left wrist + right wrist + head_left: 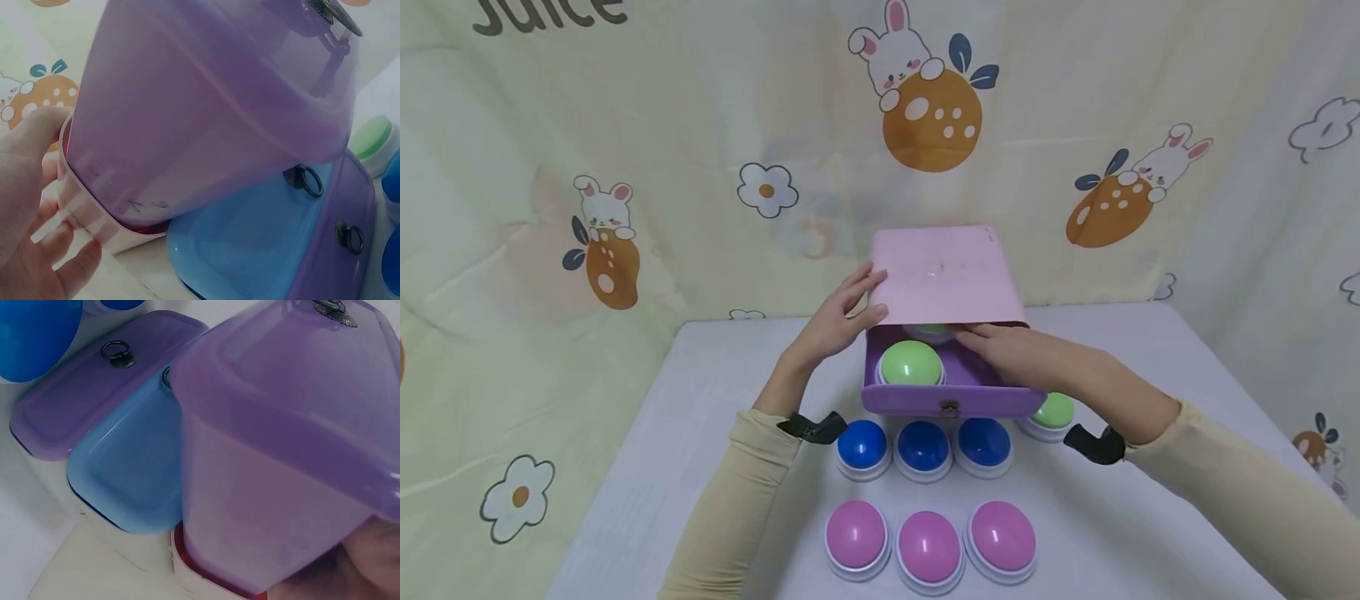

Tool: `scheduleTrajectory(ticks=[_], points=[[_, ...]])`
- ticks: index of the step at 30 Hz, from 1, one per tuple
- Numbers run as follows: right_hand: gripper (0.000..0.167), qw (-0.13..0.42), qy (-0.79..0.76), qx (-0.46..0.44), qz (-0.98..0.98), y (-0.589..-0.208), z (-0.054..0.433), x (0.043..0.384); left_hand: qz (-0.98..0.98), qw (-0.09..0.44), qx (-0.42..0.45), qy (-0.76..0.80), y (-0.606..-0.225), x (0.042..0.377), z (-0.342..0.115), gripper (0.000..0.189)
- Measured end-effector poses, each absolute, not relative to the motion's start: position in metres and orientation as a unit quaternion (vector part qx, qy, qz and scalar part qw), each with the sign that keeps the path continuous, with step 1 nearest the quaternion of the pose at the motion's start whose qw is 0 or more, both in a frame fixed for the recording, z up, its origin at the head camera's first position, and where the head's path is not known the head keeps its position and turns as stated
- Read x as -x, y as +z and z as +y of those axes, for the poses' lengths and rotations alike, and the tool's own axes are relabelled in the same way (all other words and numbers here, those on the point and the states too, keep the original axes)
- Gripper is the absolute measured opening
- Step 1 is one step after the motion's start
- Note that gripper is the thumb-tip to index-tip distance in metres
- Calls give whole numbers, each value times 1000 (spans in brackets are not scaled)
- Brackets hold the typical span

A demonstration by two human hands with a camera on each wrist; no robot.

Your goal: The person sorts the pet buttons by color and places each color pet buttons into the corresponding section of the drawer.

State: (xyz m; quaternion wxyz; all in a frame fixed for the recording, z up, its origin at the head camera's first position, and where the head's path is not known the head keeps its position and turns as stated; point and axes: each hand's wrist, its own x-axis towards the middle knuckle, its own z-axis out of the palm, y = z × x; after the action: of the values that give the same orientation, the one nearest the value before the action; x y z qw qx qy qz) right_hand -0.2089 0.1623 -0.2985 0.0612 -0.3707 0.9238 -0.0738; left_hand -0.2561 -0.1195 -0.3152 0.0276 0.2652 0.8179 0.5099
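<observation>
A small chest with a pink top has its upper purple drawer pulled out towards me. Inside the drawer, a green dome button with a white base sits front left, and another green dome shows partly beneath the pink top. My right hand reaches into the drawer, its fingertips beside that rear dome and partly hidden by the top; I cannot tell whether they grip it. My left hand rests against the chest's left side, fingers spread along the pink casing.
Below the pulled drawer are a blue drawer and a lower purple drawer with ring pulls. Three blue dome buttons stand before the chest, three pink ones nearer me. Another green button is at right. A printed curtain hangs behind.
</observation>
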Motion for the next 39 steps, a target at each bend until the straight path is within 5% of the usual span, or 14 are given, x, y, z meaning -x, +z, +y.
scheduleTrajectory(ticks=[8,15,19,23,27,35,39], points=[[47,69,-103,368,922,-299,158,214,820,27,-255,512,-316,255,-121,57],[48,187,-251,366,876,-278,177,202,825,21,-252,505,-317,254,-121,57],[49,201,-288,367,861,-262,196,191,821,24,-253,511,-316,254,-120,57],[44,153,-283,368,872,-253,214,180,819,23,-254,515,-316,254,-120,57],[45,49,-282,343,895,-256,225,168,818,21,-253,516,-316,254,-120,56],[93,-211,-343,240,883,-303,240,162,812,25,-255,524,-317,255,-118,56],[92,-244,-407,189,860,-339,253,171,809,26,-259,527,-318,255,-117,56]])
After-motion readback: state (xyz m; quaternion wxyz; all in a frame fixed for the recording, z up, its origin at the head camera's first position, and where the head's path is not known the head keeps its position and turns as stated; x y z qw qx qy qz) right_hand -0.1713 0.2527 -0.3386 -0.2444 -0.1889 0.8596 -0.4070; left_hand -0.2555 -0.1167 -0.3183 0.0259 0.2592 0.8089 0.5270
